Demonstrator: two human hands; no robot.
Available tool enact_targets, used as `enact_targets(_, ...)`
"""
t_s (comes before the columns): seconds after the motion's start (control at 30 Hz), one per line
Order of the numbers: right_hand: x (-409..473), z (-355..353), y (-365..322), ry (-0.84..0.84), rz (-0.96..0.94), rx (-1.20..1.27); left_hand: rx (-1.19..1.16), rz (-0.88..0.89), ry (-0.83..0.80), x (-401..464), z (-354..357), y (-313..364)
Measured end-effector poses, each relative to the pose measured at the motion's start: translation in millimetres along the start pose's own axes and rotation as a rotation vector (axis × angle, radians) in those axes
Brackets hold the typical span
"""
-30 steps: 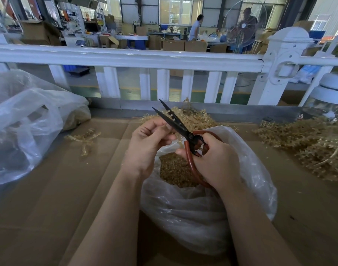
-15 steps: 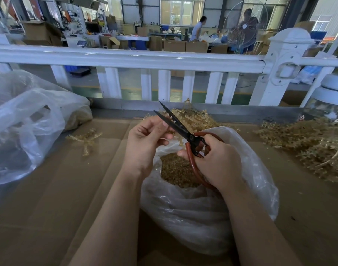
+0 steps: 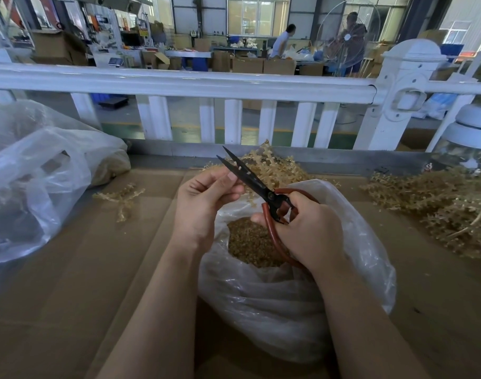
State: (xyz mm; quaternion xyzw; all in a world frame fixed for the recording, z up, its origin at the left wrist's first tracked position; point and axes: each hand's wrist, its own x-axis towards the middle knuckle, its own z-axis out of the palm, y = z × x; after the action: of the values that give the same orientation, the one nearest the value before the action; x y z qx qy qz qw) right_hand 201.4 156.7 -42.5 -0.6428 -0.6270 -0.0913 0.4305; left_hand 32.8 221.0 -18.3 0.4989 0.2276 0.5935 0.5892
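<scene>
We found snipping in hand above the bag (image 3: 288, 310) at mid-bench: the left hand (image 3: 204, 203) pinched a small sprig (image 3: 247, 193) beside the parted blades of the scissors (image 3: 250, 178), which the right hand (image 3: 305, 231) gripped, and next, we judged, the sprig needed feeding between the blades.

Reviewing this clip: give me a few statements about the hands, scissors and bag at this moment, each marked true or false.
1. The right hand grips the scissors by their red handles. True.
2. The scissor blades are shut. False: their tips stand apart.
3. One hand lies flat on the cardboard. False: the left hand is raised over the clear bag, pinching what looks like a small sprig beside the blades.
4. The clear bag under the hands is open and holds brown bits. True.
5. Dried sprigs lie on the table at the right. True.
</scene>
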Motion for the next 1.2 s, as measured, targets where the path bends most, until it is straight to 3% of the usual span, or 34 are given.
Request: enact_targets(1.2,0.8,-1.9,-3.8,0.047,-0.021,-0.034,0.192,0.067,-0.11,-2.0,5.2,-4.5)
